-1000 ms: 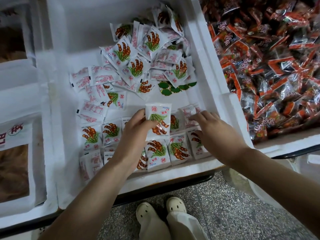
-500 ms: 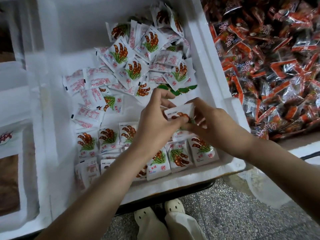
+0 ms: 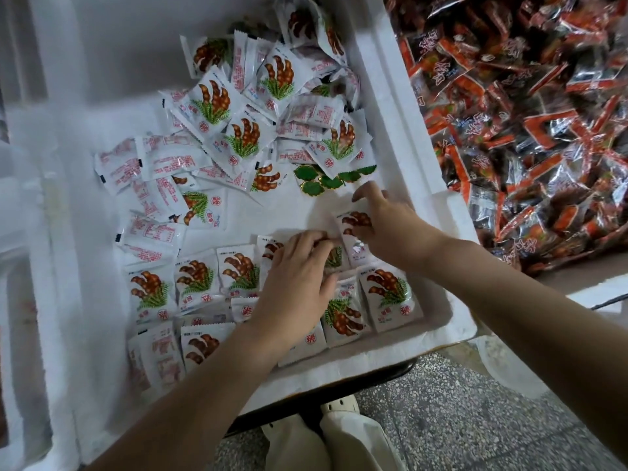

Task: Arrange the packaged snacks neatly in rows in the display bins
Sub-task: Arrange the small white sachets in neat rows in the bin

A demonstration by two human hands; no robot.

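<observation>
Head view: the right hand's fingers [image 3: 367,196] lie spread and nearly straight, gripping nothing. The thumb presses a white packet [image 3: 351,220] printed with brown pods flat on the bin floor. The left hand's fingers [image 3: 316,237] bend down onto the neighbouring packet [image 3: 334,258]; whether they pinch it or only steady it cannot be told. The pressed packet sits at the right end of the second row [image 3: 197,277], just behind the front row [image 3: 390,297] and close to the foam bin's right wall [image 3: 401,130]. Behind it lie green leaf-shaped sweets [image 3: 319,180] and the unsorted heap [image 3: 272,96]. The right hand [image 3: 394,229] and left hand [image 3: 299,280] are side by side, the left forearm crossing the front row.

The risk is probably skew. The glossy film may slide as the thumb lifts, leaving the packet angled or overlapping its neighbours. The left forearm could also drag front-row packets when it withdraws.

Half a second earlier both hands held this packet up off the floor between their fingertips. Now it is down, and the hands have parted.
</observation>
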